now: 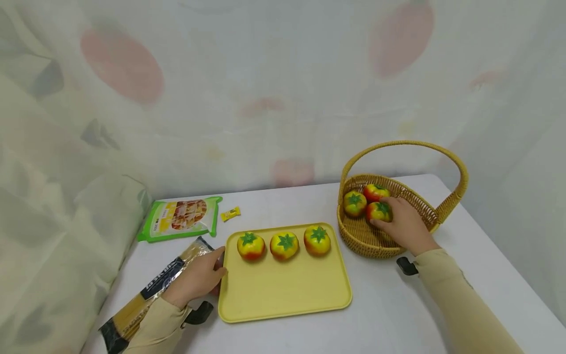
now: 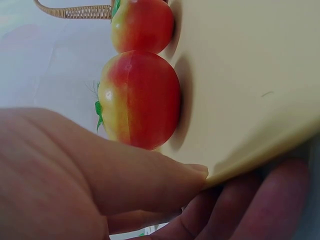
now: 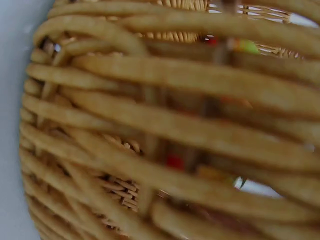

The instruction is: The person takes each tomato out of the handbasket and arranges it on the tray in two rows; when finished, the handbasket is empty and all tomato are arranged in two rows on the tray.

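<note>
My left hand (image 1: 197, 278) holds the left edge of a yellow tray (image 1: 287, 290); in the left wrist view the thumb lies at the rim and the fingers curl underneath. Along the tray's far side sit three red-and-yellow toy tomatoes with green leaf tops: a left tomato (image 1: 251, 246), a middle one and a right one. My right hand (image 1: 409, 224) reaches into a wicker basket (image 1: 371, 251), thumb and fingers round a toy tomato (image 1: 378, 212). Two more tomatoes lie beside it, one left (image 1: 354, 203) and one behind (image 1: 375, 192). Basket weave (image 3: 175, 115) fills the right wrist view, hiding that hand.
A long pasta packet (image 1: 152, 290) lies partly under the left forearm. Behind it are a green-edged food bag (image 1: 181, 219) and a small yellow wrapped candy (image 1: 231, 213). The basket's tall handle (image 1: 404, 143) arches above the right hand. A patterned curtain (image 1: 265, 98) hangs behind the table.
</note>
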Available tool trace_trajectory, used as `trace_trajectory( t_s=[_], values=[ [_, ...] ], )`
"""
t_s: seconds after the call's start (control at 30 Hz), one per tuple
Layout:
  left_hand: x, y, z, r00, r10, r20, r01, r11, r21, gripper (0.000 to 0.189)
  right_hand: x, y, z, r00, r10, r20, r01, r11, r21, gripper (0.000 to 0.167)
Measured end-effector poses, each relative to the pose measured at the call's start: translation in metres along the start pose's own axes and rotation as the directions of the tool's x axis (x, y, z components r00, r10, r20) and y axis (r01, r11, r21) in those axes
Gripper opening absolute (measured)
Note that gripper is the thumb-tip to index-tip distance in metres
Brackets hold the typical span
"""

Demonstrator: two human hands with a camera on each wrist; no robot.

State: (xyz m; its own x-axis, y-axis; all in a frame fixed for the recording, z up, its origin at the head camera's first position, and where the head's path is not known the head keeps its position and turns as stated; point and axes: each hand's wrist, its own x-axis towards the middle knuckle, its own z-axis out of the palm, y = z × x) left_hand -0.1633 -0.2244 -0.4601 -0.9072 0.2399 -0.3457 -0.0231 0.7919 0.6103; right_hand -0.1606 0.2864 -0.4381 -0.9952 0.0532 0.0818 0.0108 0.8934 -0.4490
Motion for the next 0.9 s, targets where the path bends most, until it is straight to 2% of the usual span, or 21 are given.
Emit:
trace_trajectory(
  t_s=[0.27, 0.63, 0.9],
  values=[
    [0.001, -0.002, 0.001, 1.000, -0.007, 0.002, 0.007, 1.000, 0.023, 0.067, 0.001, -0.001, 0.000, 0.999, 0.019, 0.027, -0.019, 1.000, -0.007, 0.068],
    [-0.002, -0.001, 0.003, 1.000, 0.015, -0.005, -0.015, 1.000, 0.002, 0.066, -0.006, 0.001, -0.008, 1.000, -0.006, 0.019, 0.006, 1.000, -0.029, 0.067],
    [-0.003, 0.001, 0.001, 1.000, 0.011, -0.004, -0.011, 1.000, 0.011, 0.066, -0.017, -0.015, -0.028, 0.998, -0.057, 0.024, 0.057, 0.998, -0.016, 0.073]
  ],
)
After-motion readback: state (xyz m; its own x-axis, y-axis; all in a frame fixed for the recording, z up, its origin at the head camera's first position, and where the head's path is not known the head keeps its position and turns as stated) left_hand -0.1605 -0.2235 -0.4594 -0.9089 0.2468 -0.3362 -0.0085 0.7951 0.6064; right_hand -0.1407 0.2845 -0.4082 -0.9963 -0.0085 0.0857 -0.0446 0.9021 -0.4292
